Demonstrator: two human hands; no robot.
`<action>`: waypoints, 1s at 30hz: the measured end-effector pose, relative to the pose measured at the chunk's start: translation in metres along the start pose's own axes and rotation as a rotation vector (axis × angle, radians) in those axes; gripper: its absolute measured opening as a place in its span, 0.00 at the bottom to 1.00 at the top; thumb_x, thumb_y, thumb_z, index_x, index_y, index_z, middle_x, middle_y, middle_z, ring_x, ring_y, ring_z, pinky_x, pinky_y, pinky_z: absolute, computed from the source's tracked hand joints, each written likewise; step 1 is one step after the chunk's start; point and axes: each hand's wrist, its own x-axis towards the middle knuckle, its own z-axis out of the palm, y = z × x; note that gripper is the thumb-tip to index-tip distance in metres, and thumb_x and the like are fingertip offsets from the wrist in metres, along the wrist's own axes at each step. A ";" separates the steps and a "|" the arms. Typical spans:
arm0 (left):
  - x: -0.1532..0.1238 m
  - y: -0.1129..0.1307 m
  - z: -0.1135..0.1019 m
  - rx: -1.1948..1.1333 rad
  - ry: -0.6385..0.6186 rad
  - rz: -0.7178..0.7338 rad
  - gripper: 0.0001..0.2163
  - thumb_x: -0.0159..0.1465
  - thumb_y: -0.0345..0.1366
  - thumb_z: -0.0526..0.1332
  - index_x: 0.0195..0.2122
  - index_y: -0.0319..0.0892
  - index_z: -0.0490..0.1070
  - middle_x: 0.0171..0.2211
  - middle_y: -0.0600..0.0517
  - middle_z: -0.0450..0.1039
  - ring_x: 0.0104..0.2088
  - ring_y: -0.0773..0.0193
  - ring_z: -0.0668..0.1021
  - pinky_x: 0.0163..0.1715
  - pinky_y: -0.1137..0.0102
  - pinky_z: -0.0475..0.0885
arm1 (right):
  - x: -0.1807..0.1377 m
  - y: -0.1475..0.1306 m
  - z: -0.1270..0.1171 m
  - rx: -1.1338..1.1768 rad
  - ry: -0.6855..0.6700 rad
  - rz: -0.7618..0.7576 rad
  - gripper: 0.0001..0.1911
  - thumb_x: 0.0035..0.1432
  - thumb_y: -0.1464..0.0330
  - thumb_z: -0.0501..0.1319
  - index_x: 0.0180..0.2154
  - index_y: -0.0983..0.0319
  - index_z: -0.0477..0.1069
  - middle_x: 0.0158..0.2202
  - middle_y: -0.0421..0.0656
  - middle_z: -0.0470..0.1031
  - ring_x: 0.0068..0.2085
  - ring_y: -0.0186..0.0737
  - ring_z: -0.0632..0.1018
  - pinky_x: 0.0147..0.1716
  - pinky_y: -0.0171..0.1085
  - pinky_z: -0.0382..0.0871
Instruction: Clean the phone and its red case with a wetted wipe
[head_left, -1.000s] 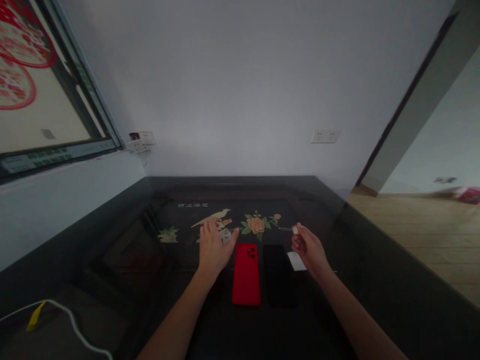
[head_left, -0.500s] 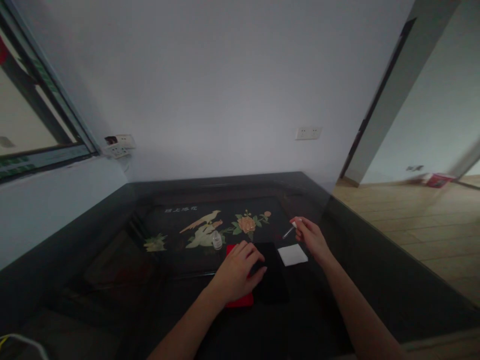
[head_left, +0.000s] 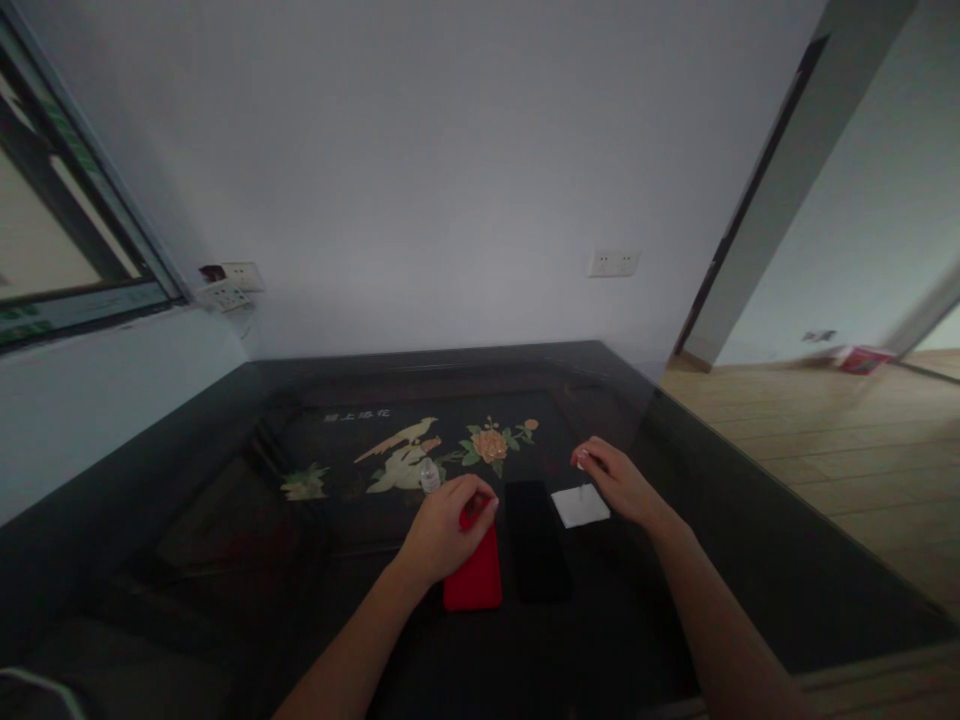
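Observation:
My left hand point(head_left: 447, 523) lies on the top end of a red phone point(head_left: 475, 578) on the dark glass table point(head_left: 315, 640), fingers curled around its upper edge. A black phone point(head_left: 535, 540) lies right beside the red one. My right hand point(head_left: 616, 483) is pinched on a thin small stick, whose tip points down at a white square pad point(head_left: 579, 507). A small clear bottle point(head_left: 429, 476) stands just beyond my left hand.
The tabletop carries a bird and flower inlay point(head_left: 450, 452). A window point(head_left: 52, 250) is at the left, wall sockets point(head_left: 613, 263) at the back. An open doorway with wooden floor point(head_left: 832, 440) lies to the right. A white cable point(head_left: 45, 690) shows at bottom left.
My left hand left the small bottle, passed over the black phone and now sits curled on the red phone's top. My right hand lowered the stick towards the white pad.

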 end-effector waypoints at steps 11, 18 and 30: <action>-0.001 -0.001 -0.001 0.026 -0.039 -0.026 0.05 0.70 0.37 0.57 0.40 0.46 0.71 0.30 0.55 0.72 0.31 0.65 0.75 0.35 0.69 0.68 | 0.002 0.000 -0.001 0.004 0.031 0.008 0.17 0.68 0.56 0.55 0.34 0.58 0.76 0.35 0.43 0.75 0.39 0.45 0.75 0.41 0.41 0.66; 0.004 -0.022 -0.017 0.339 0.503 -0.256 0.09 0.68 0.43 0.58 0.42 0.44 0.66 0.34 0.51 0.68 0.35 0.58 0.74 0.37 0.64 0.71 | 0.002 -0.009 0.013 0.186 0.142 0.164 0.20 0.65 0.50 0.58 0.37 0.59 0.76 0.25 0.39 0.70 0.27 0.37 0.69 0.26 0.35 0.60; -0.005 -0.072 -0.006 0.496 0.166 -0.572 0.23 0.60 0.49 0.65 0.51 0.39 0.66 0.49 0.41 0.68 0.52 0.46 0.72 0.52 0.58 0.68 | 0.005 -0.008 0.048 0.799 0.204 0.389 0.22 0.56 0.48 0.69 0.38 0.60 0.76 0.24 0.35 0.61 0.22 0.28 0.63 0.17 0.28 0.56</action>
